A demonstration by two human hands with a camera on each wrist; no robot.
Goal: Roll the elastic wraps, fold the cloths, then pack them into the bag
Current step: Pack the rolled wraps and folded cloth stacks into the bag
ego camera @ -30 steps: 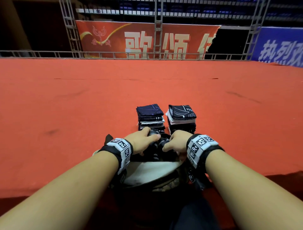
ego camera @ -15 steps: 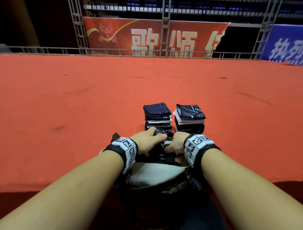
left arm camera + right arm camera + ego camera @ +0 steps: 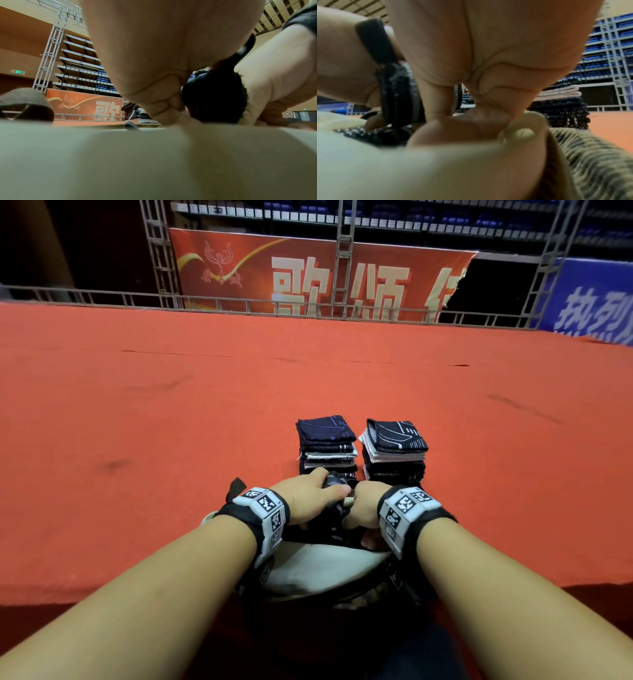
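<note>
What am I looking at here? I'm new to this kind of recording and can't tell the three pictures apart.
No machine: a person works with bare hands, wearing marker bands with cameras on each wrist. The wide picture comes from a head camera; the two close, blurry ones look along each hand from the wrist. On the red carpet stand two stacks of folded cloths. Nearer lies a cream-lined bag. The left hand grips a dark rolled wrap at the bag's mouth, while the right hand pinches the bag's rim.
</note>
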